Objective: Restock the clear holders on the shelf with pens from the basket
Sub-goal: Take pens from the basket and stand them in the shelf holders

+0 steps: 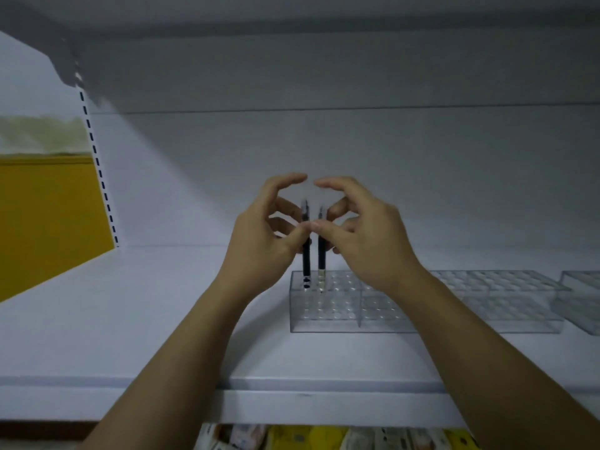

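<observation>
Clear holder (324, 316): left hand (259, 245) fingers pinch left pen (306, 259), right hand (370, 245) fingers right pen (321, 254); second holder (513, 306) alongside

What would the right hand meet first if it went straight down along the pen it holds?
The leftmost clear holder. The right hand pinches its pen upright, tip apparently at a hole near the holder's left end. How deep it sits is unclear.
</observation>
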The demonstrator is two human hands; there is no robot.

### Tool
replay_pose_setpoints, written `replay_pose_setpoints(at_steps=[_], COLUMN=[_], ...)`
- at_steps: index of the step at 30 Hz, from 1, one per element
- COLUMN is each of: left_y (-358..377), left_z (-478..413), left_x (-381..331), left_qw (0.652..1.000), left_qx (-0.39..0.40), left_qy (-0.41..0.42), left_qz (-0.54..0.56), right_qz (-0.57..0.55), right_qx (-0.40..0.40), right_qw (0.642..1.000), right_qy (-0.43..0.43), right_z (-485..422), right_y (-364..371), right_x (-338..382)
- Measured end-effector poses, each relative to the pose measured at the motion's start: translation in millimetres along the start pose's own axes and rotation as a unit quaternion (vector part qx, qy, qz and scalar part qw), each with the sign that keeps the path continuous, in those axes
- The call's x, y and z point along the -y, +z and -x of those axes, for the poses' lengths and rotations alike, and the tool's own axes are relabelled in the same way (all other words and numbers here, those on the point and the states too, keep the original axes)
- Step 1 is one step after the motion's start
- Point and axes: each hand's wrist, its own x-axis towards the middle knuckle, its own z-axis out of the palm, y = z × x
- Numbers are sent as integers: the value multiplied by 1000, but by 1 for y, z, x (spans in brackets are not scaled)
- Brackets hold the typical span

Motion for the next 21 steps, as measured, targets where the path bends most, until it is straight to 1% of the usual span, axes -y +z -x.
replay_pose_setpoints(at_steps=[2, 5, 8, 12, 18, 21], left_y=[1, -2, -1, 3, 6, 4], left_z=[6, 11, 15, 17, 15, 15], left_x=[3, 6, 7, 6, -2, -3], left_qw=[1000, 999, 998, 996, 996, 992], left_qx=[5, -21, -33, -40, -22, -23], left_qy=[-4, -12, -10, 16, 10, 14], left_qz=[-20, -45, -53, -81, -86, -120], right_qz=[32, 95, 96, 109, 144, 145], right_qx=[20, 67, 95, 91, 80, 81], right_qw=[999, 993, 991, 990, 986, 986], right_qy=[-5, -13, -12, -12, 5, 14], right_z=[6, 13, 19, 23, 29, 30], right_y=[-1, -5, -5, -6, -4, -3], right_x=[0, 2, 4, 2, 4, 4])
